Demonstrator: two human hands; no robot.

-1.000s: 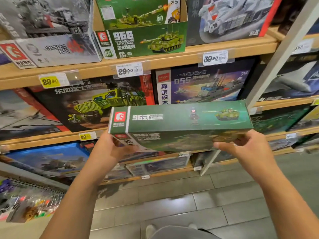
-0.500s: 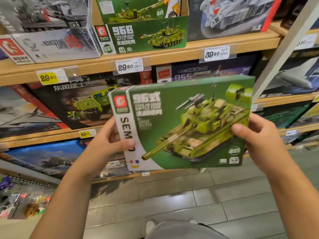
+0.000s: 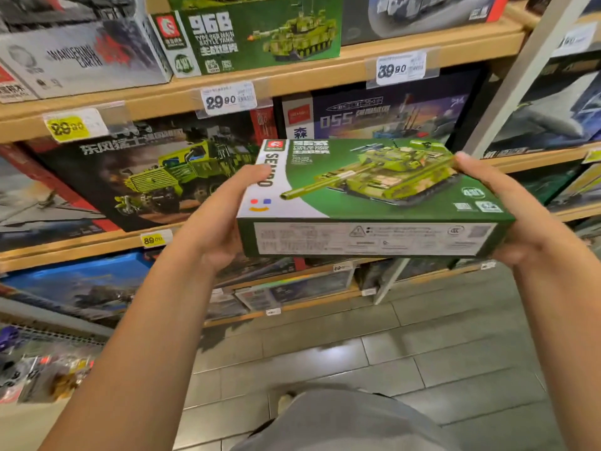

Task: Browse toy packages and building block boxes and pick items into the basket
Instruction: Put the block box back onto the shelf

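Tilted away from you since half a second earlier, the green tank box (image 3: 374, 196) lay nearly flat, its picture face up and its printed bottom edge toward you. Your left hand (image 3: 221, 222) kept its grip on the box's short left end, thumb on the white strip, fingers hidden beneath. Your right hand (image 3: 514, 216) gripped the right end likewise, thumb along the top edge. You held it by both ends, probably so that the face and the side label stayed unobscured for reading. It hung in front of the shelves (image 3: 292, 79), apart from them, with bare tiled floor (image 3: 422, 353) below; no basket was in view.
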